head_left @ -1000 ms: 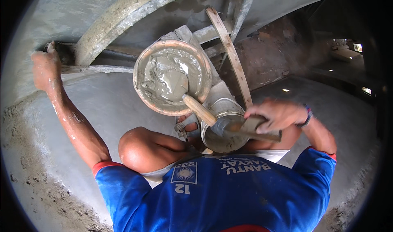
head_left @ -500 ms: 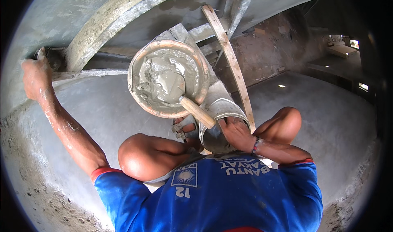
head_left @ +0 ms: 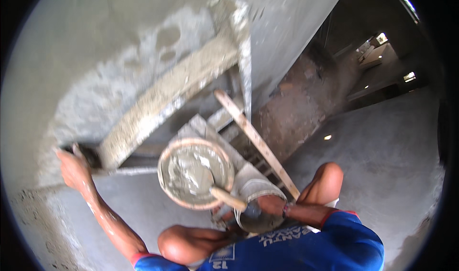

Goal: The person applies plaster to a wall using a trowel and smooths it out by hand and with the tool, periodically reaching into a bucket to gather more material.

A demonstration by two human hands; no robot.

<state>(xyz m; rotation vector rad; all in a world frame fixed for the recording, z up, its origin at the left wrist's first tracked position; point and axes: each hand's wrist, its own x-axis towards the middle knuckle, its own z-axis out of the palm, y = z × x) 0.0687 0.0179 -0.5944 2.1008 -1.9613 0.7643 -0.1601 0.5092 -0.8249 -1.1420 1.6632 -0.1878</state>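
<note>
My left hand (head_left: pixel 75 168) grips the edge of a dark opening in the plastered wall, beside a concrete rib (head_left: pixel 165 91). My right hand (head_left: pixel 267 205) is down inside a plastic bucket (head_left: pixel 258 187), its fingers hidden, so what it holds cannot be seen. A round tub of wet grey mortar (head_left: pixel 184 168) sits on boards in front of me. A trowel with a pale wooden handle (head_left: pixel 229 198) rests in it, blade partly sunk in the mortar.
A wooden batten (head_left: pixel 258 144) slants beside the bucket over a gap in the boards. Grey plastered surfaces (head_left: pixel 363 156) curve around me. A rubble-strewn lower area (head_left: pixel 296 96) and small bright openings (head_left: pixel 409 76) show at the right.
The view has tilted toward the wall, so tub and bucket sit lower in frame. My right hand, earlier holding a flat tool above the bucket, has dropped deeper into it.
</note>
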